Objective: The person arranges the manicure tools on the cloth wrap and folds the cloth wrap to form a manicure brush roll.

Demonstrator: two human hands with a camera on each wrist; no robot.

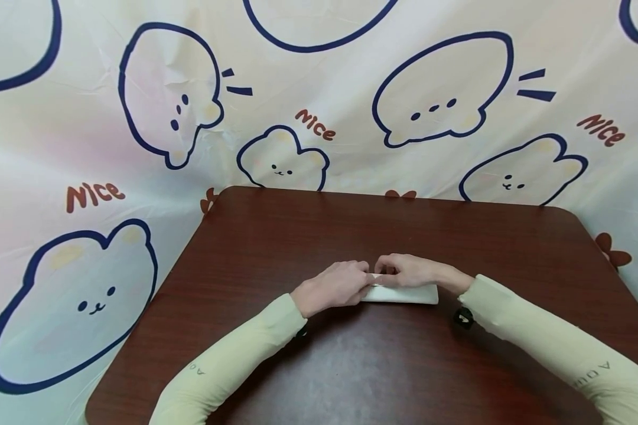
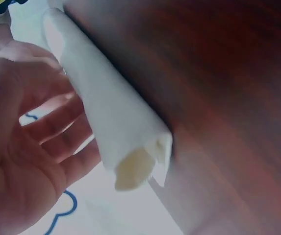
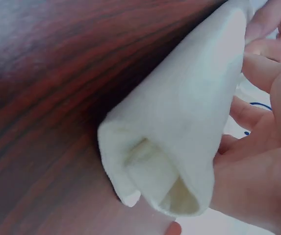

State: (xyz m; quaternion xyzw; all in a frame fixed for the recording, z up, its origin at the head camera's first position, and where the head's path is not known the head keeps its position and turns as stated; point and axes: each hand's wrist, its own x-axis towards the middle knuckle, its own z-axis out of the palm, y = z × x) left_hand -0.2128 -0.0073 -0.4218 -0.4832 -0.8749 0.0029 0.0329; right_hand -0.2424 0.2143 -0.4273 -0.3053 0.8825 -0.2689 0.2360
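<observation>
A white cloth (image 1: 406,294), rolled into a loose tube, lies across the dark wooden table. My left hand (image 1: 334,287) holds its left part, with bent fingers against the roll. My right hand (image 1: 412,270) grips the upper edge near the middle, thumb and fingers close to the left fingertips. In the left wrist view, the roll (image 2: 113,105) ends in an open, hollow end with a loose flap beside it. The right wrist view shows the other end of the cloth (image 3: 184,98), with folded layers inside. Some fingertips are hidden behind the roll.
The brown table (image 1: 298,236) has rounded corners and extends around both hands. Behind it and to the left hangs a pale sheet (image 1: 181,71) with cartoon bears and lettering. A dark wrist device (image 1: 463,318) shows under the right cuff.
</observation>
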